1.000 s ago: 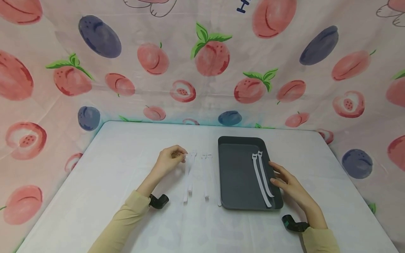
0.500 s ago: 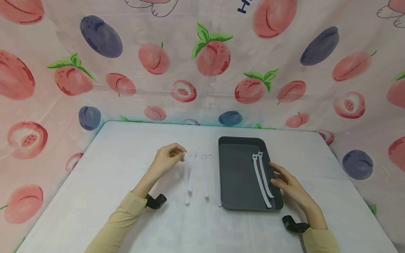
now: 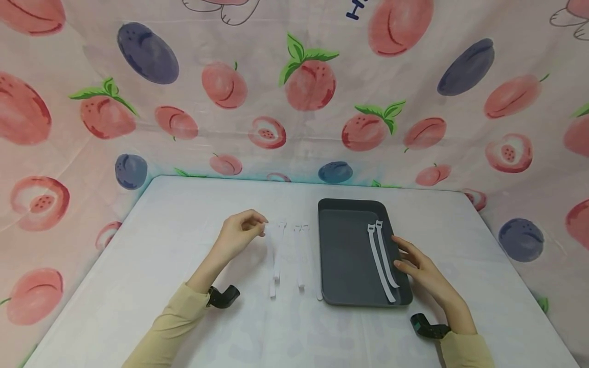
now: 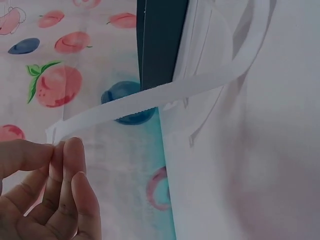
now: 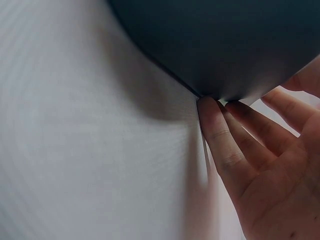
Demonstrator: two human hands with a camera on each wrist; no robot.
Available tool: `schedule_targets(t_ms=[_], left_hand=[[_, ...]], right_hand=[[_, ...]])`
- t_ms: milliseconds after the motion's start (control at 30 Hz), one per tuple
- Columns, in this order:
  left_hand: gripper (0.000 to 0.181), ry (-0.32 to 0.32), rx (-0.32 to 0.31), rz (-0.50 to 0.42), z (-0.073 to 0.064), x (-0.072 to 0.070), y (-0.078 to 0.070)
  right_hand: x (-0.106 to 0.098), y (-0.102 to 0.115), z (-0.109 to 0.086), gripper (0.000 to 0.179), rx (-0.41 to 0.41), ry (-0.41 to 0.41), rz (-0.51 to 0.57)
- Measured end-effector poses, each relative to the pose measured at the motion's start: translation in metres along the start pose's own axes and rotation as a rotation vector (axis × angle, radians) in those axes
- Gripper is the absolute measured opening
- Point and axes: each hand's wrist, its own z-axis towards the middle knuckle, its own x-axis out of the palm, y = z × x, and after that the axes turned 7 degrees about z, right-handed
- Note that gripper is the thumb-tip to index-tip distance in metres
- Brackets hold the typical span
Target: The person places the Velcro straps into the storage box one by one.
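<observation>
My left hand [image 3: 236, 232] pinches the slotted head end of a white cable tie [image 4: 150, 100] between thumb and fingertips. The raised tie sags away from the fingers in the left wrist view, and its far end [image 3: 272, 291] hangs toward the table. Several more white cable ties [image 3: 300, 266] lie lengthwise on the white table between that hand and a dark grey tray [image 3: 342, 255]. Inside the tray, two ties [image 3: 377, 260] lie side by side near its right wall. Spread fingers of my right hand [image 3: 423, 273] touch the tray's right side, fingertips against its outer wall [image 5: 215, 50].
One tie [image 3: 318, 276] lies right along the tray's left edge. A fruit-print cloth [image 3: 303, 138] hangs behind the white table [image 3: 184, 214], close to its back edge. Each wrist wears a black camera mount [image 3: 224, 296].
My left hand has shifted slightly left, drawing the pinched cable tie away from the others. The right hand and the tray have stayed in place.
</observation>
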Motion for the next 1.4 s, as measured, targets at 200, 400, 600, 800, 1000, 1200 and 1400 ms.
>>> schedule_targets(t_ms=[200,400,600,800,1000,1200,1400], left_hand=[[0.011,-0.012,-0.006,-0.018,-0.002,-0.003,0.001],[0.011,-0.020,-0.013,-0.018,-0.004,-0.004,0.000],[0.011,-0.023,-0.023,-0.011,-0.007,-0.007,-0.004],[0.012,-0.037,-0.024,-0.008,-0.010,-0.012,-0.006],[0.011,-0.041,-0.027,-0.010,-0.012,-0.015,-0.007],[0.011,-0.050,-0.028,-0.013,-0.015,-0.018,-0.009],[0.010,-0.063,-0.028,-0.010,-0.017,-0.020,-0.011]], right_hand=[[0.000,0.000,0.000,0.064,-0.004,0.003,0.002],[0.000,0.000,0.000,0.065,0.016,0.005,0.015],[0.001,0.001,0.000,0.065,0.023,0.005,0.018],[0.000,0.001,0.000,0.066,0.026,0.007,0.022],[0.000,0.001,0.000,0.065,0.018,0.004,0.016],[0.000,0.001,0.000,0.065,0.017,0.005,0.022],[0.000,0.001,-0.001,0.066,0.021,0.010,0.028]])
